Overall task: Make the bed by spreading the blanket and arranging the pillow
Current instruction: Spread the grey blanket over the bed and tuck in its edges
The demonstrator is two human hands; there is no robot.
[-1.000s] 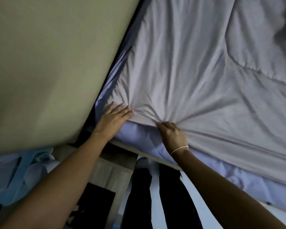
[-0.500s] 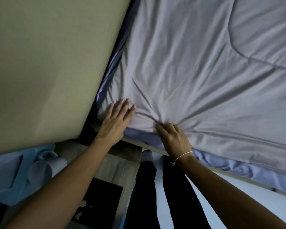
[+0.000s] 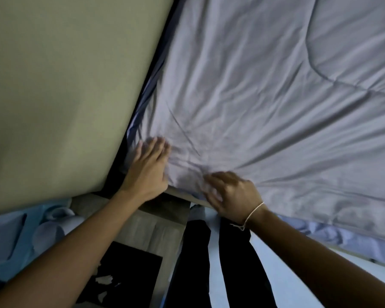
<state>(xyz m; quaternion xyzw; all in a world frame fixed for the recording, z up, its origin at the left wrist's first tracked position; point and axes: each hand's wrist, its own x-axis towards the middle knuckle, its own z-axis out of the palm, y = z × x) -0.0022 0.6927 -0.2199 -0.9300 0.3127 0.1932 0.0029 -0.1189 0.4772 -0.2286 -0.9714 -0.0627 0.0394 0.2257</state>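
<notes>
A pale grey-lilac blanket (image 3: 265, 103) lies spread over the bed, creased toward its near corner. My left hand (image 3: 148, 168) rests flat on that corner beside the wall, fingers stretched out. My right hand (image 3: 230, 193), blurred and with a thin white string at the wrist, sits at the blanket's near edge with fingers curled into the fabric. A strip of light blue sheet (image 3: 333, 236) shows below the blanket's edge on the right. No pillow is in view.
A beige wall (image 3: 65, 85) runs along the bed's left side. Below the corner stands a wooden piece of furniture (image 3: 142, 227) with a dark panel. Light blue cloth (image 3: 20, 236) lies at the lower left. My dark trouser legs (image 3: 211, 263) stand on a pale floor.
Both hands have drawn the blanket's corner down toward the bed's near edge, covering more of the blue sheet. My left hand slid forward along the wall side; my right hand now blurs with motion.
</notes>
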